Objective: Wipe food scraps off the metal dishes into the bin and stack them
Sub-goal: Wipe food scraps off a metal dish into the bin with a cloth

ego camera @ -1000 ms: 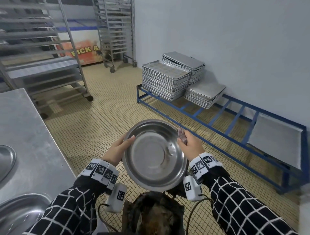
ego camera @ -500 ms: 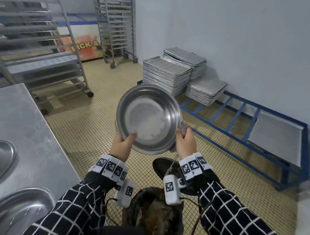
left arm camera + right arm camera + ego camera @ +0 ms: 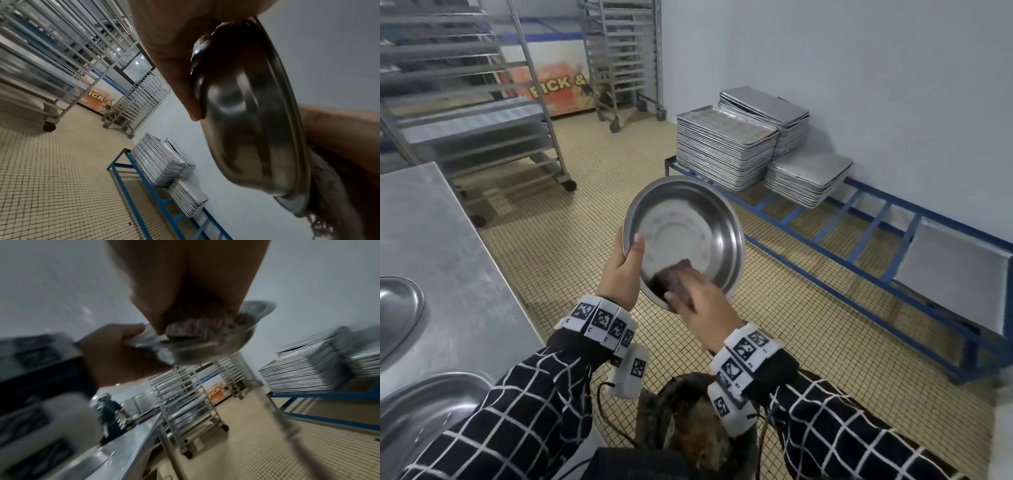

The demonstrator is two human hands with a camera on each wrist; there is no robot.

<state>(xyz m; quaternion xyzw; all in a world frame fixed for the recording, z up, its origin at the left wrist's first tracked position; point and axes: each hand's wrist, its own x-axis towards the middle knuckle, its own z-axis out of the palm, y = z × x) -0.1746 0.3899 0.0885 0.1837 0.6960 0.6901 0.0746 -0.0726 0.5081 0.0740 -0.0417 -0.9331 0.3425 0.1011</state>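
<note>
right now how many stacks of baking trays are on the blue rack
3: a tall stack at the rack's left end, a second stack behind it against the wall, and a short stack to their right. A single tray lies further right.

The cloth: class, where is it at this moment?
In the head view the cloth lies inside the lower part of the tilted metal dish, pressed under the right hand, above the bin.

Left hand (image 3: 621, 270) gripping (thumb forward); right hand (image 3: 702, 305) clutching, knuckles up.
</note>
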